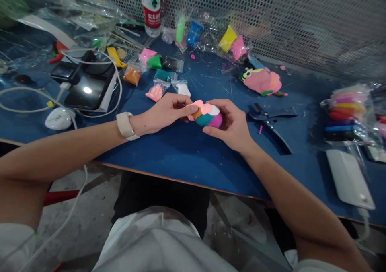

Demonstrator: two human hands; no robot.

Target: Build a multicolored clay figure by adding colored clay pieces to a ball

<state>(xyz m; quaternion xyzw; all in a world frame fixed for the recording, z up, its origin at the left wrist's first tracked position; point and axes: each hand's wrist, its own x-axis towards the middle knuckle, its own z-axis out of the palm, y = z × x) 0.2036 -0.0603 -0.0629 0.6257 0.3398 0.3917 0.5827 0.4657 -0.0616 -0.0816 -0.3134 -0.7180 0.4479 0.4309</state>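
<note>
Between my two hands, just above the blue table, is a rounded modelling-clay figure (208, 118) with patches of teal, purple, white, orange and salmon pink. My left hand (169, 113), with a pale watch strap at its wrist, pinches the salmon-pink clay at the figure's left end. Wrapped round the right end, my right hand (230, 123) has its thumb below and its fingers behind the clay. The underside of the figure is hidden. Close beyond my left hand lie a bag of salmon-pink clay (155, 92) and a bag of white clay (183, 89).
Dark pliers (268, 123) lie right of my right hand. Behind them rests a pink clay fish (262, 81). A water bottle (151, 10) stands by the perforated metal screen (286, 18). Phones and cables (87, 89) are at left; a white power bank (350, 179) sits at right.
</note>
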